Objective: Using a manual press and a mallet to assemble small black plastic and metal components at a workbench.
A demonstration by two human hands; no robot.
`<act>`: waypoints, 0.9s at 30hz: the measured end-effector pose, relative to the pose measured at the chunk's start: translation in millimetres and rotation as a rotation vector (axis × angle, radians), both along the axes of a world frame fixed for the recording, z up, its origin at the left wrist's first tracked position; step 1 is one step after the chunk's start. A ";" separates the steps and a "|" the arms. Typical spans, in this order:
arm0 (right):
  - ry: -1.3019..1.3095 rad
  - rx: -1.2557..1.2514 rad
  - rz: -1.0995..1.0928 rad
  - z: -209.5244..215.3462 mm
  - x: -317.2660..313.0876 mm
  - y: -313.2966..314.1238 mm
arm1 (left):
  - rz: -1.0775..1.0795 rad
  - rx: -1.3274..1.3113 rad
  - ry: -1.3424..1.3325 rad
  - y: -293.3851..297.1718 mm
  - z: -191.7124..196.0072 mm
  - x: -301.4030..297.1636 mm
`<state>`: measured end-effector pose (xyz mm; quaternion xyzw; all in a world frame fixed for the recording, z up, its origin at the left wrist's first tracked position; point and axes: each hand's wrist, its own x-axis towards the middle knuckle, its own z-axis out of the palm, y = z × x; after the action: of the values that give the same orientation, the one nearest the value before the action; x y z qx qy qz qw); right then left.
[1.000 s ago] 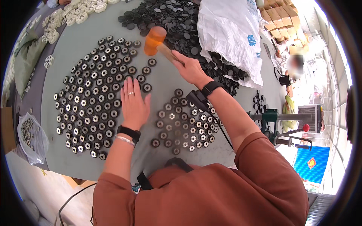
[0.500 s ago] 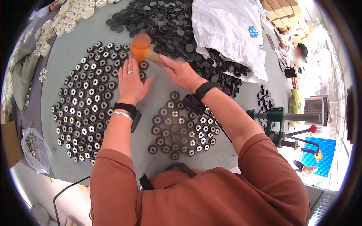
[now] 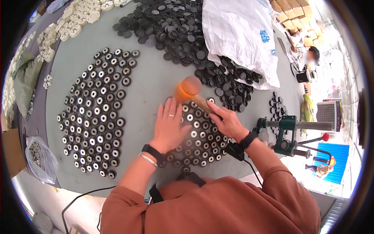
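Observation:
My right hand (image 3: pixel 230 124) is wrapped round the wooden handle of a mallet (image 3: pixel 191 84) with a translucent orange head. The head is smeared by motion, above the far edge of a group of small black wheels with metal centres (image 3: pixel 196 124). Beside that group's left edge, my left hand (image 3: pixel 170 125) lies palm down with fingers stretched out, just nearer than the mallet head. Whether something lies under its palm is hidden. A larger group of the same wheels (image 3: pixel 96 113) covers the table to the left of it.
A heap of black round caps (image 3: pixel 171 27) spreads at the back, partly under a white sack (image 3: pixel 237 35). White plastic parts (image 3: pixel 74 23) lie far left. A green hand press (image 3: pixel 286 136) stands at the right edge. A clear bag (image 3: pixel 41 160) hangs at the left.
Both hands have moved right and nearer to me. The mallet has gone from the far edge of the left wheel group to the far edge of the right one.

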<state>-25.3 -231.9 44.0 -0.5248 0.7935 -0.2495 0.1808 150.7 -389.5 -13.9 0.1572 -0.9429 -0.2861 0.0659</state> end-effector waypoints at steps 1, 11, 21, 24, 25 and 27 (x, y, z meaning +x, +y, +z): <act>-0.020 0.009 -0.030 -0.4 -0.7 0.3 | -0.007 0.056 0.011 -6.8 3.6 -2.1; 0.093 -0.413 -0.006 20.8 1.6 -172.4 | 0.237 -0.349 0.006 -81.3 -14.4 -4.5; 0.164 -0.046 0.101 6.6 14.5 -210.7 | 0.232 -0.245 -0.016 -58.0 -21.6 16.6; 0.120 -0.292 0.020 24.3 41.5 -194.4 | 0.252 -0.230 0.040 -57.7 -25.2 20.7; 0.184 -0.294 0.008 13.9 42.2 -185.2 | 0.256 -0.240 0.048 -56.6 -25.6 17.1; 0.163 -0.126 0.019 -11.2 34.9 -179.6 | 0.251 -0.238 0.023 -54.1 -27.8 12.0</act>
<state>9.5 -411.6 32.8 -0.5614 0.7831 -0.2538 0.0847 162.6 -443.6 -41.7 0.2617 -0.9422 -0.1637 0.1301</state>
